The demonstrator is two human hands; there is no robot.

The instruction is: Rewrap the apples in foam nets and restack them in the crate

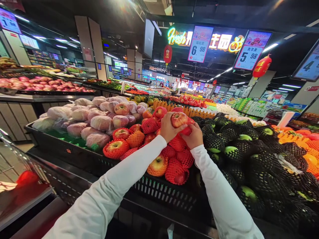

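Over the middle of the apple display, my left hand (168, 128) is closed around a bare red-and-yellow apple (179, 119). Close against it, my right hand (194, 135) has its fingers curled on a red foam net (185, 130); whether that net holds fruit is partly hidden. Below both hands lie several apples in red and orange foam nets, among them a red-netted apple (176, 171) and an orange-netted apple (158, 165) at the front. White sleeves cover both my forearms.
A black crate (164, 196) holds the netted apples. Film-wrapped fruit (101, 122) is piled to the left, and green fruit in black nets (249, 192) to the right. At lower left stands a shopping cart (18, 162). Price signs (200, 44) hang overhead.
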